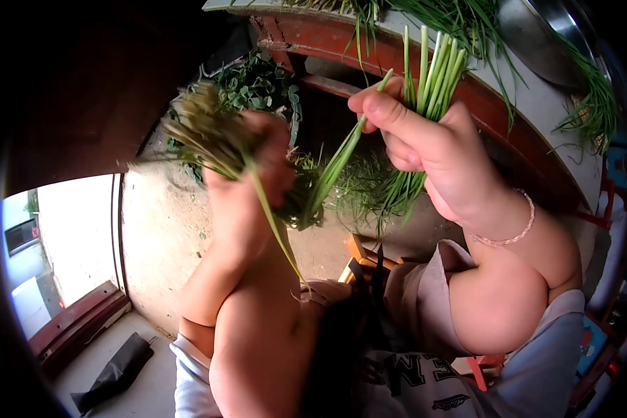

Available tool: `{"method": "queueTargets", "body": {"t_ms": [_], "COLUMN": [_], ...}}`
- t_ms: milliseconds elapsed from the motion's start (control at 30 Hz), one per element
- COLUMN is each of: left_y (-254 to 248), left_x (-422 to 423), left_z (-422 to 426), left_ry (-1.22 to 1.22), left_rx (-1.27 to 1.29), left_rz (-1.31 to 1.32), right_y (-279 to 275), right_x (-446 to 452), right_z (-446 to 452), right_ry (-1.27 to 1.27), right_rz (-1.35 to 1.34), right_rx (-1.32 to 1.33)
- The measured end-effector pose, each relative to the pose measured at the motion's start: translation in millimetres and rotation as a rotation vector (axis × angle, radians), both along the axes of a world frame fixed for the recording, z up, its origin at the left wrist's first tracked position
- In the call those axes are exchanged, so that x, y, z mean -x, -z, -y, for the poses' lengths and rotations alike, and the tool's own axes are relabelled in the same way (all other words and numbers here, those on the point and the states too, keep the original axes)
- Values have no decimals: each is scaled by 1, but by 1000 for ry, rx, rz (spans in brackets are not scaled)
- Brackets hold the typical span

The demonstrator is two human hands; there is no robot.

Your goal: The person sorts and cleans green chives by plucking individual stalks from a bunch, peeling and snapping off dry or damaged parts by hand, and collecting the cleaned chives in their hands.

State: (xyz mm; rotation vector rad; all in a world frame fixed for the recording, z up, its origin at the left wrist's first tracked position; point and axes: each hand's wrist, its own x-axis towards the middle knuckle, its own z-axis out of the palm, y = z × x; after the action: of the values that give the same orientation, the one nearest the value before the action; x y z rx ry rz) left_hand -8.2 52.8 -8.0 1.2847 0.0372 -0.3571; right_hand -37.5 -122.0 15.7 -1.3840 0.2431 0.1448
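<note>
My left hand [261,157], smeared by motion, is closed around a bunch of garlic chives with brownish, ragged ends [205,132]. One yellowish blade hangs down from that bunch along my forearm. In my right hand [425,136] is a bundle of cleaner garlic chives [437,76], pale cut-looking stem ends up and green leaves hanging below the palm. Between the right thumb and forefinger, a few separate stalks [343,157] are pinched, slanting down to the left toward my left hand. Whether their lower leaves touch the left bunch is hard to tell.
A white-topped table with a red-brown side [515,118] curves across the back, bearing more loose chives [460,24] and a metal bowl [543,42]. Leafy greens [254,87] fill a container below. Green scraps [362,181] litter the floor. A black folded object [115,373] lies at lower left.
</note>
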Motion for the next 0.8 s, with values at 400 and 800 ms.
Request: {"method": "queueTargets", "body": {"t_ms": [400, 800], "left_y": [-20, -8], "left_x": [6, -8], "left_z": [-2, -7], "left_ry": [211, -23], "left_rx": [-180, -88], "left_rz": [131, 3], "right_y": [-2, 12], "right_x": [4, -20], "right_z": [4, 46], "right_ry": [-265, -306], "right_rz": [38, 96], "right_rx": [-152, 154]}}
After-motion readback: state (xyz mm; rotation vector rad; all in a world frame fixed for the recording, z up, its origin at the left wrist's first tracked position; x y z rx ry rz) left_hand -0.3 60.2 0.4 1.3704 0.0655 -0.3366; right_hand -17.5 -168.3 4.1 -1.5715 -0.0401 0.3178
